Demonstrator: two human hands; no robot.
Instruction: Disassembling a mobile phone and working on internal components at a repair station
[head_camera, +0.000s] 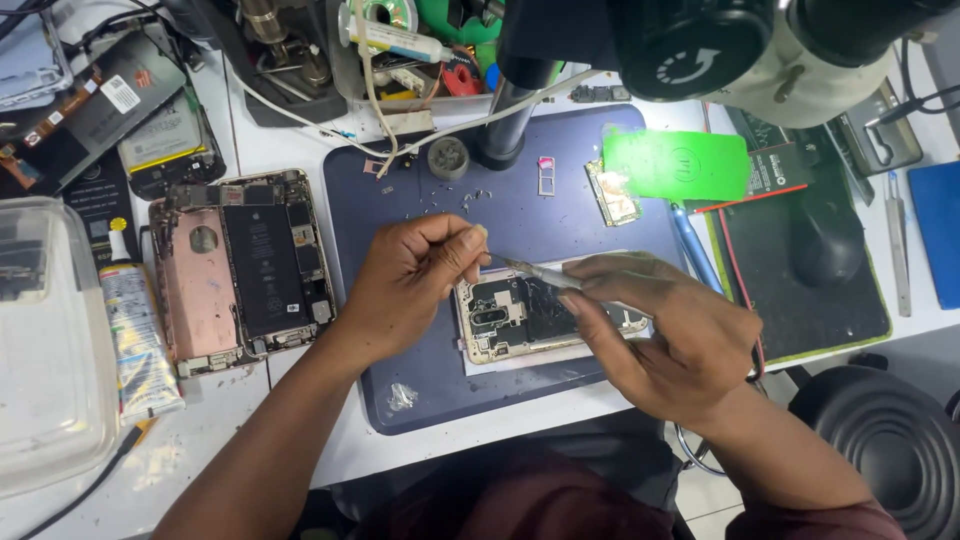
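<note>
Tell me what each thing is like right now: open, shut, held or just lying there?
Gold phone: opened, insides showing, flat on the mat.
Pink phone: opened, battery showing, lying untouched.
Tweezers: held in the right hand, tips at the left fingertips.
Left hand: fingertips pinched together; anything between them is too small to see.
Glue tube: capped, lying flat.

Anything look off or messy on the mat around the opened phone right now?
Small loose screws and bits lie scattered on the blue mat above the opened phone, and a crumpled scrap sits near its front edge.
</note>
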